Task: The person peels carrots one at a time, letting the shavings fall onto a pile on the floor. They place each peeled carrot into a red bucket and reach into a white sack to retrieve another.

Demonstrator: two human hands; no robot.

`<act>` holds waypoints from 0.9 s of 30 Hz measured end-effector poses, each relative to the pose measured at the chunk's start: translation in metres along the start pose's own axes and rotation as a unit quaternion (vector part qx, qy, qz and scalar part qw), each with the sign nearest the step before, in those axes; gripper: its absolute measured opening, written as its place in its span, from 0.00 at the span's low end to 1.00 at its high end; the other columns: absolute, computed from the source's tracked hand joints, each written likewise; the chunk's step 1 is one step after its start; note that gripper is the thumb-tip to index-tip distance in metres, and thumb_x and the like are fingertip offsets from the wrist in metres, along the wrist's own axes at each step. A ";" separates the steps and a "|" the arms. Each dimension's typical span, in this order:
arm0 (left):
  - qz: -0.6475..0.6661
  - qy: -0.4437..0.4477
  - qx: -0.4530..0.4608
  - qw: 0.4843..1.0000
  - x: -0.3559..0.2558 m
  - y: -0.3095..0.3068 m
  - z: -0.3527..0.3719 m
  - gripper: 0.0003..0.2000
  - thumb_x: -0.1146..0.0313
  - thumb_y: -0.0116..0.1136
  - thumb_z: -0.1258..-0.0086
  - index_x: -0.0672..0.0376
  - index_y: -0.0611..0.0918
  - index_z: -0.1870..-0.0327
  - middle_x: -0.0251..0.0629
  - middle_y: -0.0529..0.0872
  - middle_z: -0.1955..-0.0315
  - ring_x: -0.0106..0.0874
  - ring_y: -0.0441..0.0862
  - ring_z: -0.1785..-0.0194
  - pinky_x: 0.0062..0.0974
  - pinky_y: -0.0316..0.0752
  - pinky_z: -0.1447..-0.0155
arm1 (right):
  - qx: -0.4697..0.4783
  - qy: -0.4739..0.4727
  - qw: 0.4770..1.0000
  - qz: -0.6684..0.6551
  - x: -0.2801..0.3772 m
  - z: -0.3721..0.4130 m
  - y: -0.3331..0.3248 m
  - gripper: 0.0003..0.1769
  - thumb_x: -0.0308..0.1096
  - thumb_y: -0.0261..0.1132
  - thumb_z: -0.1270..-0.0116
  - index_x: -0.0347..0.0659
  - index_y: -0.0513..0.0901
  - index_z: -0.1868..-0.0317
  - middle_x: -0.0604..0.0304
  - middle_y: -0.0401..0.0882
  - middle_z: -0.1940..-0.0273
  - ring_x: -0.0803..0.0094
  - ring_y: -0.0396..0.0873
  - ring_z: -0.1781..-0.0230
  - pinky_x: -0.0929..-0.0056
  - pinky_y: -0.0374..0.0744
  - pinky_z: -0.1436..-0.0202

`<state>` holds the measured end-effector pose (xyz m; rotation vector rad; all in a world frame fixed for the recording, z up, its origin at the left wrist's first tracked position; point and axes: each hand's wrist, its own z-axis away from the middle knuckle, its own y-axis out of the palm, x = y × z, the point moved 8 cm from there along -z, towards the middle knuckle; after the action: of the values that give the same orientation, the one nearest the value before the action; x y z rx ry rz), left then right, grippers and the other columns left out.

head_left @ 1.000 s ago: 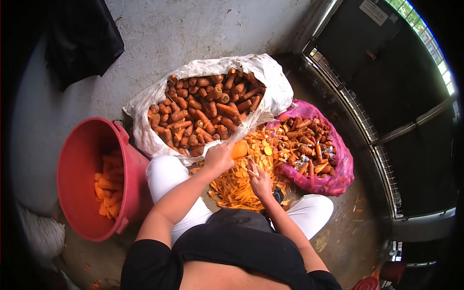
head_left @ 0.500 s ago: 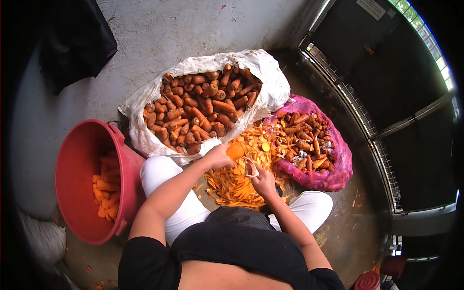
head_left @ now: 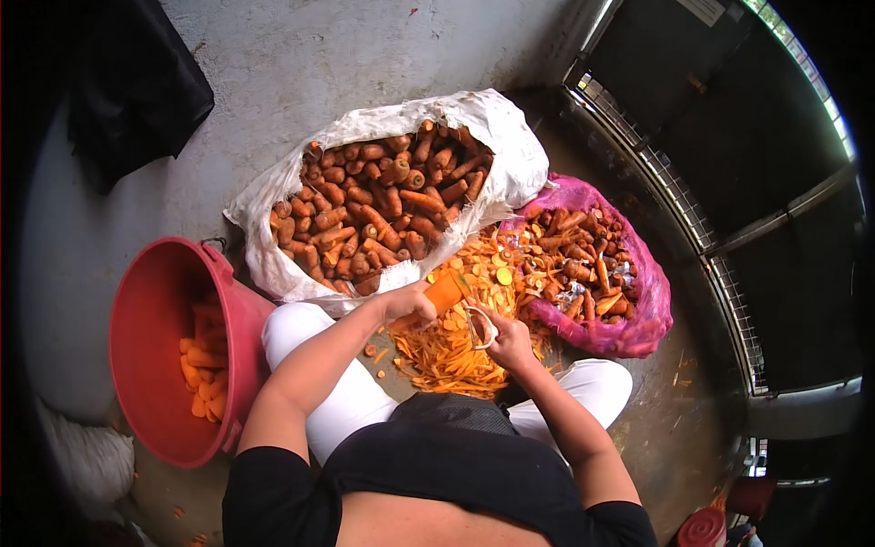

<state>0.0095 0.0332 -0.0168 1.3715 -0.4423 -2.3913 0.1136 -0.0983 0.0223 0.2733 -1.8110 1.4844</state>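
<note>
My left hand (head_left: 409,306) is closed round a bright orange peeled carrot (head_left: 446,293), its thick end pointing up and right. In my right hand (head_left: 510,343) is a pale peeler (head_left: 481,327), close to the carrot; whether they touch I cannot tell. Below both hands lies a heap of orange peelings and cut ends (head_left: 448,357). Beyond them a white sack (head_left: 515,150) lies open, full of unpeeled carrots (head_left: 392,196). To its right, a pink mesh sack (head_left: 649,305) holds carrot pieces and scraps.
A red tub (head_left: 150,356) with peeled carrots (head_left: 205,369) stands at the left. Behind is a grey wall (head_left: 292,55) with a black cloth (head_left: 137,91) hanging. Dark gate panels (head_left: 729,118) line the right, with a red rolled object (head_left: 702,529) at lower right.
My right hand and the peeler have moved slightly right and down, away from the carrot's end. The carrot has tilted and shows more of its length. The view has shifted a little.
</note>
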 end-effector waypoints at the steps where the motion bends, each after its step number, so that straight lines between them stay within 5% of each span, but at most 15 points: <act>1: 0.018 -0.001 0.016 1.000 -0.001 0.003 0.000 0.13 0.80 0.53 0.60 0.66 0.75 0.68 0.38 0.75 0.81 0.24 0.69 0.82 0.25 0.66 0.77 | -0.006 -0.007 1.000 -0.002 0.000 0.000 -0.001 0.18 0.39 0.63 0.32 0.48 0.82 0.43 0.45 0.82 0.69 0.59 0.85 0.73 0.70 0.78 0.70; 6: 0.141 -0.009 0.159 0.977 0.017 0.009 -0.010 0.19 0.80 0.54 0.60 0.67 0.74 0.60 0.40 0.76 0.77 0.27 0.70 0.80 0.25 0.66 0.76 | -0.020 -0.039 0.999 -0.025 -0.010 0.000 0.002 0.18 0.42 0.63 0.33 0.49 0.82 0.44 0.45 0.83 0.70 0.55 0.84 0.73 0.66 0.79 0.68; 10: 0.095 0.033 0.225 0.969 -0.001 0.061 0.006 0.15 0.79 0.56 0.55 0.65 0.75 0.63 0.39 0.77 0.77 0.26 0.73 0.80 0.22 0.68 0.77 | 0.118 0.062 0.985 0.107 -0.075 0.008 0.045 0.22 0.53 0.59 0.34 0.53 0.82 0.46 0.45 0.81 0.71 0.49 0.82 0.70 0.53 0.78 0.67; 11: 0.152 -0.019 0.231 0.961 0.014 0.046 -0.002 0.16 0.79 0.58 0.55 0.65 0.75 0.61 0.38 0.78 0.76 0.26 0.74 0.80 0.22 0.68 0.77 | 0.117 0.067 0.983 0.122 -0.083 0.006 0.053 0.21 0.53 0.59 0.34 0.54 0.83 0.46 0.45 0.82 0.71 0.49 0.82 0.69 0.53 0.79 0.66; 15: 0.099 0.044 0.165 0.980 -0.001 0.024 -0.011 0.15 0.74 0.64 0.48 0.62 0.76 0.59 0.34 0.78 0.76 0.24 0.75 0.78 0.22 0.70 0.74 | 0.097 0.196 0.973 0.071 -0.133 -0.001 0.048 0.20 0.53 0.60 0.34 0.57 0.84 0.46 0.45 0.82 0.71 0.47 0.82 0.68 0.56 0.79 0.65; 19: 0.013 0.092 0.118 0.989 -0.024 0.017 -0.002 0.28 0.60 0.68 0.44 0.61 0.73 0.44 0.36 0.79 0.68 0.25 0.76 0.72 0.22 0.73 0.63 | 0.061 0.334 0.900 -0.274 -0.174 0.006 0.053 0.25 0.54 0.60 0.31 0.37 0.85 0.56 0.70 0.66 0.84 0.81 0.63 0.86 0.78 0.60 0.80; 20: 0.067 0.143 0.127 0.979 -0.031 0.021 0.001 0.29 0.52 0.65 0.38 0.61 0.72 0.41 0.38 0.79 0.65 0.27 0.78 0.68 0.25 0.75 0.58 | 0.091 0.355 0.898 -0.244 -0.168 0.007 0.044 0.26 0.54 0.60 0.31 0.34 0.85 0.58 0.68 0.67 0.85 0.79 0.64 0.86 0.77 0.61 0.80; 22: 0.189 0.109 0.121 0.968 -0.025 0.023 -0.004 0.31 0.44 0.60 0.35 0.61 0.71 0.41 0.40 0.79 0.64 0.33 0.82 0.58 0.34 0.78 0.50 | 0.123 0.354 0.899 -0.227 -0.155 0.006 0.038 0.27 0.55 0.60 0.31 0.35 0.85 0.58 0.67 0.67 0.85 0.79 0.64 0.86 0.76 0.62 0.80; 24: 0.245 0.138 0.038 0.959 -0.019 0.015 -0.015 0.33 0.43 0.60 0.35 0.62 0.69 0.41 0.43 0.79 0.61 0.39 0.82 0.52 0.40 0.77 0.44 | 0.078 0.340 0.926 -0.143 -0.152 0.002 0.031 0.27 0.55 0.59 0.31 0.35 0.85 0.58 0.66 0.68 0.85 0.78 0.65 0.87 0.75 0.62 0.81; 27: 0.331 0.168 -0.075 0.926 -0.011 0.001 -0.022 0.34 0.46 0.63 0.36 0.64 0.66 0.40 0.46 0.77 0.55 0.44 0.80 0.44 0.46 0.74 0.37 | 0.045 0.366 0.864 -0.342 -0.123 0.007 0.035 0.29 0.59 0.56 0.31 0.38 0.83 0.54 0.67 0.66 0.84 0.79 0.62 0.89 0.76 0.62 0.83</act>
<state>0.0335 0.0346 -0.0185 1.2674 -0.5126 -1.5792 0.1738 -0.1303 -0.0864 0.3023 -0.8864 0.9570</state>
